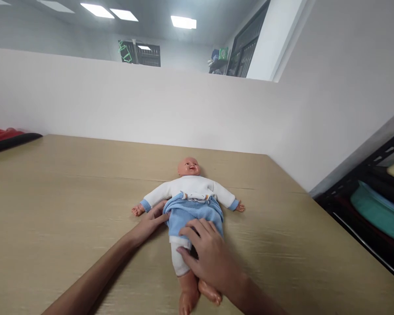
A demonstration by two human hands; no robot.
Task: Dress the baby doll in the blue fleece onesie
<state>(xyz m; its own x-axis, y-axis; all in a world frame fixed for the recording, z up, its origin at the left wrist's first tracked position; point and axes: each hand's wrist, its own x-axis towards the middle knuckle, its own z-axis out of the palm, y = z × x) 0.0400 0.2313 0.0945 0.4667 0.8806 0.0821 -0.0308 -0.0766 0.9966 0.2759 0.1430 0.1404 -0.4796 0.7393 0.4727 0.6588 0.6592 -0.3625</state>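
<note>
A baby doll (190,186) lies on its back on the table, head away from me and arms spread. It wears a white top with blue cuffs and blue pants (184,221) bunched around the waist and thighs. White cloth (179,260) covers the leg below, and the feet are bare. My left hand (156,213) is at the doll's left-of-view hip, thumb and fingers closed at the edge of the blue pants; its fingertips are partly hidden. Over the doll's legs is my right hand (208,251), with curved fingers apart, the fingertips near the pants and the thumb by the white leg cloth.
The wooden table (85,192) meets a white wall (151,109) with a window above it. A red item (1,134) with a black edge is at the far left. On the right, a black rack (357,188) holds folded teal fabric (377,210).
</note>
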